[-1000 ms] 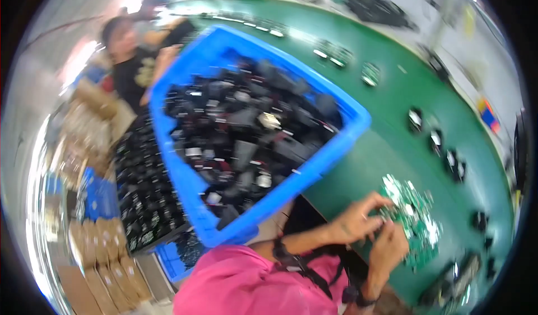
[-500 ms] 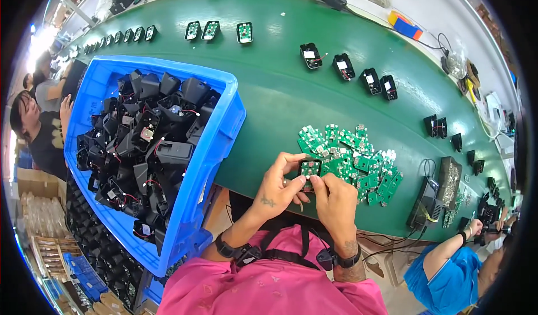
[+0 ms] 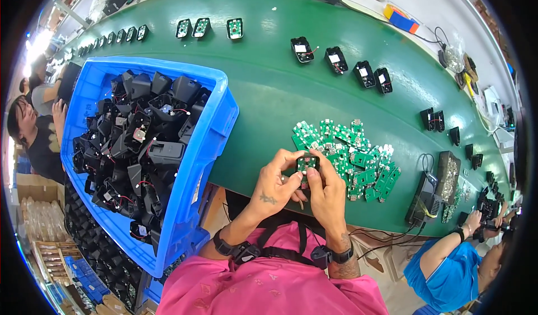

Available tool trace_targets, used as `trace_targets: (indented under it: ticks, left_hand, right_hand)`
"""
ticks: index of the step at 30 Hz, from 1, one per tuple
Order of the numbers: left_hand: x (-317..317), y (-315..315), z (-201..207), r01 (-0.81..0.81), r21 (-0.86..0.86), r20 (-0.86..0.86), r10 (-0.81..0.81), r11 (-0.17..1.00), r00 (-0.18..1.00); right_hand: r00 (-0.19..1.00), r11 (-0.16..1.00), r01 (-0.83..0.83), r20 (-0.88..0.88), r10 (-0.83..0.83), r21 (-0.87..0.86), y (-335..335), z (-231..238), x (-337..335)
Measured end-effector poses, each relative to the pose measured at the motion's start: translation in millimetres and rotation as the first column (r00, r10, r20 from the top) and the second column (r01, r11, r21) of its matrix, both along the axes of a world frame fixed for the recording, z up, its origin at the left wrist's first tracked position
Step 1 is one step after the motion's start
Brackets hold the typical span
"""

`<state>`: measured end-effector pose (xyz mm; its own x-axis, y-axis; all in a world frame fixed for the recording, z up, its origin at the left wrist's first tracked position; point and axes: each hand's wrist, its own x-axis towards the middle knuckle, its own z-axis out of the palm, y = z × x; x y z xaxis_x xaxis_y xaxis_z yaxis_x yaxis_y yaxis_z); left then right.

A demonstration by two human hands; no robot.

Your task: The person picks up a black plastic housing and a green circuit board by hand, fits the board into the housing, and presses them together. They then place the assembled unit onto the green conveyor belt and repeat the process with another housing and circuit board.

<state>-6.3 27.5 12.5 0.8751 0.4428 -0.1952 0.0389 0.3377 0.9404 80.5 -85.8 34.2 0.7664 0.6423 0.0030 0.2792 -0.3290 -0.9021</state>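
Pink shirt; blk neck strap; blk wristbands both arms; tattoos on forearms.

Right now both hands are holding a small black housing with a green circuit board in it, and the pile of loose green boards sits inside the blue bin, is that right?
Not quite. In the head view the pile of loose green boards lies on the green conveyor belt, right of the blue bin, which holds black housings. The left hand and right hand do hold a small black housing with a green circuit board.
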Motion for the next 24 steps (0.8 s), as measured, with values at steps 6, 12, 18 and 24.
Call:
trace_targets:
  ticks: [6, 12, 18, 24]
  left_hand:
    - [14, 14, 1, -0.04, -0.052, 0.017, 0.041, 0.998, 0.999]
    - [91, 99, -7, -0.386, 0.056, 0.075, 0.382, 0.921, 0.921]
    - [182, 178, -21, -0.535, 0.336, 0.063, 0.548, 0.775, 0.834]
    - [220, 211, -31, -0.527, 0.587, -0.017, 0.661, 0.614, 0.75]
  right_hand:
    - [0.998, 0.997, 0.06, -0.031, -0.062, -0.039, 3, 3, 1]
    - [0.911, 0.997, -0.001, 0.411, -0.033, 0.082, -8, -12, -15]
    - [0.825, 0.998, -0.059, 0.564, 0.034, 0.027, -18, -40, -19]
    - [0.848, 0.997, 0.011, 0.528, -0.048, 0.073, -21, -45, -14]
